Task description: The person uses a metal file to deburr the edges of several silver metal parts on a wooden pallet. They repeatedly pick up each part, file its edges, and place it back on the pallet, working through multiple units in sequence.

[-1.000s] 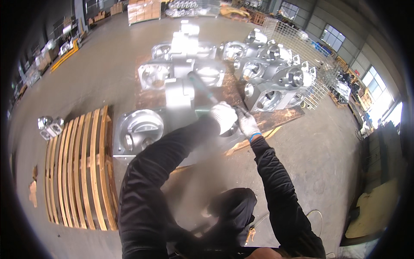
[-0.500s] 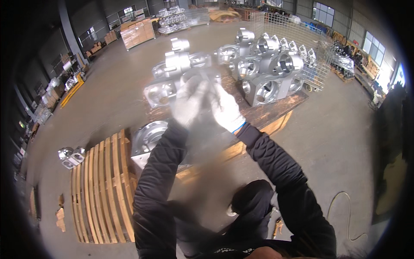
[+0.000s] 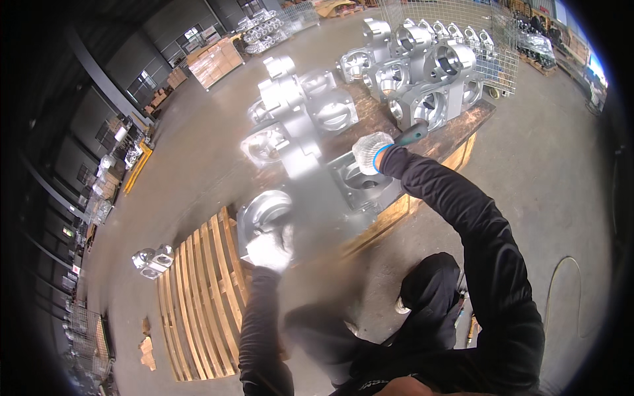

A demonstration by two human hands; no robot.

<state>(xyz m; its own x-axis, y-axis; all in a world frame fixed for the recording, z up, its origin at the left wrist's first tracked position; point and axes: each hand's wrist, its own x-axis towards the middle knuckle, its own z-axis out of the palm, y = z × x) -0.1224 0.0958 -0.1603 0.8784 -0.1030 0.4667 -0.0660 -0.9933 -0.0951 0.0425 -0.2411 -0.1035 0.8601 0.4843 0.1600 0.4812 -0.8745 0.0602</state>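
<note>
My right hand point(image 3: 373, 153), in a white knit glove with a blue cuff, is closed around a tool whose dark green handle point(image 3: 413, 133) sticks out to the right; its working end is hidden. Just below that hand lies a silver metal casting point(image 3: 370, 188) with a round opening, near the table's front edge. At the near left, my gloved left hand point(image 3: 271, 251) is at the front edge of a casting with a wide round flange point(image 3: 267, 208). Its fingers are blurred, so I cannot tell whether they grip.
Shiny castings point(image 3: 284, 99) stand stacked beyond my hands, with another stack point(image 3: 429, 72) at the right of the dark wooden table point(image 3: 479, 119). A wire mesh cage point(image 3: 498, 66) is behind. A slatted pallet point(image 3: 198, 297) and small castings point(image 3: 153, 259) are at left, a hose point(image 3: 549, 290) at right.
My hands were together over the middle castings and have moved apart. The left came down to the near-left flanged casting; the right moved right and now shows a green-handled tool. The view shifted.
</note>
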